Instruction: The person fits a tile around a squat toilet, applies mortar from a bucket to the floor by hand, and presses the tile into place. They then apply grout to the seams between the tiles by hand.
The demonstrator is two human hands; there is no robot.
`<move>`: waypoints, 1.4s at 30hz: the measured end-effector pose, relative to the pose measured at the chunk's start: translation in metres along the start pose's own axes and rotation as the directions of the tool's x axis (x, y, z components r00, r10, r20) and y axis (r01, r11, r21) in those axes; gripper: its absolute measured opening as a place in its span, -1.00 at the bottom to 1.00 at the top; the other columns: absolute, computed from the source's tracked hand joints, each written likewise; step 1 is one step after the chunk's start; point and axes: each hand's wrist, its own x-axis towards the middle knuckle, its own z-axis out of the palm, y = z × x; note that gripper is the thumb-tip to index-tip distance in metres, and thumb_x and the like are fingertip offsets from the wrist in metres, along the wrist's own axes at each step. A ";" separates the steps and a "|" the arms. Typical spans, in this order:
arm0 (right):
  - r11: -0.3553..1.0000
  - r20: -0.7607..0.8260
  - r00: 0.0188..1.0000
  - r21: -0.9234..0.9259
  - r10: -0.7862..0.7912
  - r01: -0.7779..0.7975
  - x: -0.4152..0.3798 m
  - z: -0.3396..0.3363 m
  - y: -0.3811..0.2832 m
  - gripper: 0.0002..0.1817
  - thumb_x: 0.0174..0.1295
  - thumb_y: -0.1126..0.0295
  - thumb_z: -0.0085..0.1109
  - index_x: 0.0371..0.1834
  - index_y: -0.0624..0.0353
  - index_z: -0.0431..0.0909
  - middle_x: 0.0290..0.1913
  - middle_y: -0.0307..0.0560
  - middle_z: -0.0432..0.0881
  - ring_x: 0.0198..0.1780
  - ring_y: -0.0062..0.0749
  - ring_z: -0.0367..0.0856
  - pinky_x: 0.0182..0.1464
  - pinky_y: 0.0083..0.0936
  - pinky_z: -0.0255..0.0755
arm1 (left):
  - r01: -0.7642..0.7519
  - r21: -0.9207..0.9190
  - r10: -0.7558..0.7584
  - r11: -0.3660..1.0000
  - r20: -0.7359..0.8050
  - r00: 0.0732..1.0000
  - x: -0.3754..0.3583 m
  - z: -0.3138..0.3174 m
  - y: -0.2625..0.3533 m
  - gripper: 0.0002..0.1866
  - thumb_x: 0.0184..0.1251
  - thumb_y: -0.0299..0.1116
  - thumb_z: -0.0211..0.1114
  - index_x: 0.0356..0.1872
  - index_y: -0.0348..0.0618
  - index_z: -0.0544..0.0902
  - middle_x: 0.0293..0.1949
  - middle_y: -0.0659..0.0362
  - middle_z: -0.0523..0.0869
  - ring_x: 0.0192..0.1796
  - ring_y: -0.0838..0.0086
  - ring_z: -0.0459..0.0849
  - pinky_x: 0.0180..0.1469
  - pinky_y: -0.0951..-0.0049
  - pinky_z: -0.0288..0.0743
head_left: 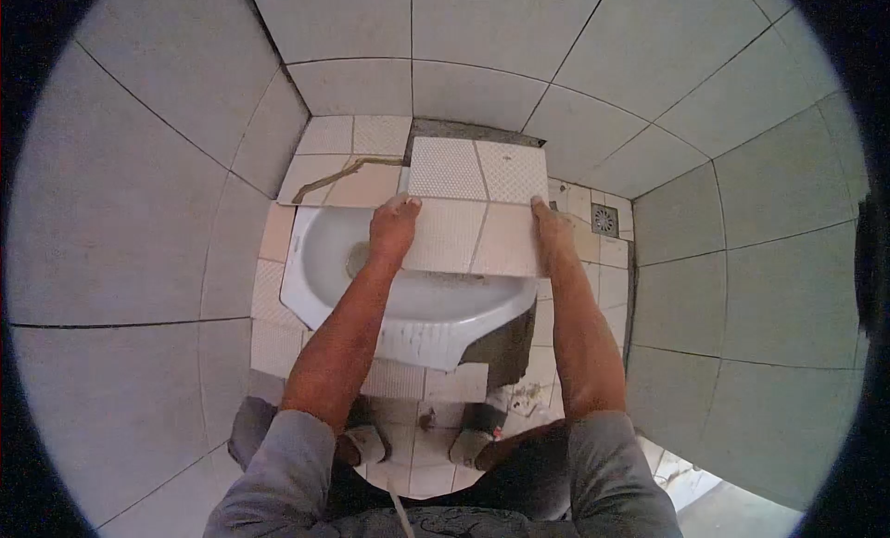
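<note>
In the head view, a patterned tile (445, 232) is held by its opposite edges, between the left hand (394, 230) and the right hand (556, 234); the thumbs are seen at the rims, while the other fingers are mostly hidden, so their exact wrap cannot be told; the grip is presumably spread to both sides so that the weight is shared and the slab kept level; part of the white squat pan (417, 306) is covered from above by it, though whether the two touch cannot be told.

Beyond the left hand, a tile with a curved brown mark (320, 181) is set by the pan's far end; beyond both hands, a rough grey strip (464, 128) is left showing along the wall; nearer than the right hand, dark grey material (510, 348) is packed beside the pan, probably as bedding; past the right hand, a floor drain (605, 220) is set among small floor tiles (612, 252); the space is enclosed by large grey wall tiles (482, 23).
</note>
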 end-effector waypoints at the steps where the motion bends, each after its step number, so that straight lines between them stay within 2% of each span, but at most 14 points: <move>1: 0.995 0.008 1.000 0.095 0.015 -0.016 0.019 0.011 0.006 -0.17 0.27 -0.24 -0.16 -0.05 0.54 0.52 0.02 0.44 0.54 0.13 0.19 0.48 0.21 -0.18 0.28 | -0.011 0.006 0.011 1.000 -0.005 1.000 0.010 0.002 -0.002 -0.56 0.33 -0.04 0.12 -0.18 -0.30 0.63 -0.31 -0.11 0.69 -0.24 0.10 0.64 -0.10 0.20 0.45; 6: 0.973 0.086 0.994 0.226 -0.060 0.039 0.070 0.027 0.001 -0.21 0.12 -0.12 0.18 0.14 0.45 0.45 0.10 0.20 0.54 0.08 -0.09 0.53 0.16 -0.30 0.34 | 0.006 0.152 -0.013 0.988 0.043 0.999 0.043 0.005 0.005 -0.54 0.27 -0.03 0.14 -0.11 -0.29 0.63 -0.28 -0.12 0.70 -0.14 0.05 0.67 -0.04 0.14 0.46; 9: 0.989 -0.014 1.000 -0.147 -0.025 0.023 0.078 0.035 -0.014 -0.25 0.13 -0.11 0.17 0.11 0.43 0.48 0.08 0.18 0.55 0.04 -0.11 0.55 0.14 -0.32 0.35 | -0.046 0.355 0.019 0.934 0.080 0.997 0.060 0.008 0.008 -0.51 0.25 -0.03 0.15 -0.04 -0.28 0.61 -0.16 -0.17 0.68 -0.03 0.00 0.64 0.04 0.11 0.45; 11: 0.972 -0.012 0.994 0.211 0.108 -0.103 0.113 0.057 0.013 -0.27 0.15 -0.07 0.17 0.14 0.42 0.46 0.09 0.17 0.55 0.05 -0.11 0.55 0.14 -0.34 0.36 | -0.053 0.387 0.048 0.920 0.023 0.999 0.061 0.012 0.011 -0.50 0.23 -0.03 0.17 -0.06 -0.32 0.61 -0.12 -0.20 0.66 0.01 -0.03 0.62 0.07 0.11 0.44; 15: 0.997 0.014 0.999 0.060 0.045 -0.046 0.111 0.050 0.010 -0.31 0.15 0.01 0.20 0.17 0.41 0.44 0.07 0.17 0.56 0.04 -0.11 0.55 0.12 -0.34 0.38 | 0.004 0.438 -0.004 0.899 -0.001 1.000 0.068 0.020 0.014 -0.47 0.21 -0.03 0.21 -0.06 -0.37 0.59 -0.02 -0.21 0.62 0.07 -0.04 0.58 0.13 0.14 0.44; 18: 0.876 0.122 0.986 0.455 0.116 -0.159 0.127 0.062 0.022 -0.28 0.13 0.03 0.21 0.19 0.43 0.41 0.10 0.20 0.55 0.07 -0.06 0.55 0.12 -0.31 0.38 | -0.006 0.495 -0.016 0.869 0.040 0.999 0.073 0.018 0.020 -0.46 0.21 -0.02 0.22 -0.04 -0.37 0.58 -0.03 -0.22 0.62 0.07 -0.03 0.58 0.12 0.13 0.44; 21: 0.897 0.108 0.979 0.393 0.174 -0.203 0.124 0.056 0.010 -0.32 0.10 0.01 0.21 0.12 0.41 0.48 0.09 0.18 0.56 0.03 -0.06 0.57 0.10 -0.30 0.39 | 0.037 0.499 -0.070 0.866 0.049 0.996 0.078 0.018 0.021 -0.46 0.21 -0.01 0.21 -0.05 -0.37 0.59 -0.03 -0.21 0.62 0.07 -0.03 0.58 0.12 0.11 0.44; 24: 0.999 -0.007 1.000 -0.043 -0.006 0.006 0.105 0.039 -0.014 -0.32 0.09 -0.03 0.20 0.06 0.41 0.52 0.08 0.16 0.57 -0.01 -0.07 0.59 0.09 -0.30 0.39 | 0.042 0.489 -0.078 0.871 0.054 0.995 0.082 0.020 0.024 -0.47 0.22 -0.01 0.21 -0.05 -0.36 0.59 -0.02 -0.20 0.62 0.09 -0.03 0.58 0.12 0.10 0.44; 26: 0.990 0.066 0.997 -0.131 -0.045 0.054 0.113 0.042 -0.006 -0.32 0.30 -0.14 -0.18 0.09 0.31 0.51 0.13 0.34 0.50 0.19 0.17 0.44 0.26 -0.17 0.24 | 0.037 0.487 -0.074 0.873 0.057 0.996 0.083 0.021 0.027 -0.47 0.21 -0.02 0.21 -0.04 -0.35 0.59 -0.01 -0.20 0.62 0.09 -0.04 0.58 0.13 0.10 0.43; 30: 0.991 0.145 0.980 -0.005 -0.133 0.135 0.143 0.055 0.023 -0.34 0.33 -0.11 -0.21 0.06 0.30 0.53 0.10 0.34 0.52 0.17 0.17 0.46 0.24 -0.14 0.26 | 0.028 0.407 -0.021 0.913 -0.022 1.000 0.079 0.029 0.017 -0.45 0.21 0.03 0.17 0.01 -0.25 0.60 0.06 -0.14 0.59 0.13 0.00 0.54 0.21 0.14 0.36; 32: 0.972 -0.015 0.982 0.143 -0.188 0.188 0.114 0.047 0.011 -0.33 0.15 -0.06 0.14 0.01 0.44 0.54 -0.03 0.16 0.63 -0.01 -0.08 0.57 0.08 -0.28 0.38 | -0.020 0.435 0.007 0.900 0.030 1.000 0.095 0.036 -0.012 -0.47 0.21 0.02 0.18 -0.01 -0.24 0.61 0.05 -0.14 0.59 0.13 0.01 0.54 0.21 0.14 0.36; 36: 0.988 0.093 0.995 0.154 -0.045 0.030 0.120 0.043 0.004 -0.34 0.16 -0.06 0.14 0.03 0.41 0.53 -0.03 0.19 0.62 0.03 -0.07 0.54 0.09 -0.28 0.37 | -0.023 0.361 0.031 0.932 -0.015 0.999 0.073 0.025 0.011 -0.53 0.24 -0.03 0.16 -0.05 -0.22 0.64 0.02 -0.15 0.61 0.14 0.02 0.53 0.21 0.17 0.37; 39: 0.967 0.087 0.986 -0.204 -0.139 0.155 0.120 0.049 -0.001 -0.39 0.17 -0.01 0.15 0.05 0.35 0.52 -0.06 0.25 0.62 0.03 -0.02 0.56 0.08 -0.24 0.39 | -0.027 0.331 0.031 0.943 -0.006 1.000 0.065 0.021 0.016 -0.51 0.21 -0.09 0.21 0.01 -0.30 0.59 -0.01 -0.15 0.63 0.10 0.02 0.57 0.20 0.20 0.38; 42: 0.996 -0.002 0.999 0.078 -0.051 0.051 0.125 0.067 0.013 -0.49 0.22 0.05 0.10 0.07 0.25 0.53 -0.02 0.34 0.59 0.03 0.08 0.57 0.08 -0.16 0.39 | -0.171 0.219 0.213 0.961 -0.184 0.960 0.031 0.026 0.010 -0.53 0.20 -0.08 0.25 -0.05 -0.30 0.60 -0.09 -0.14 0.65 0.02 0.07 0.60 0.14 0.20 0.41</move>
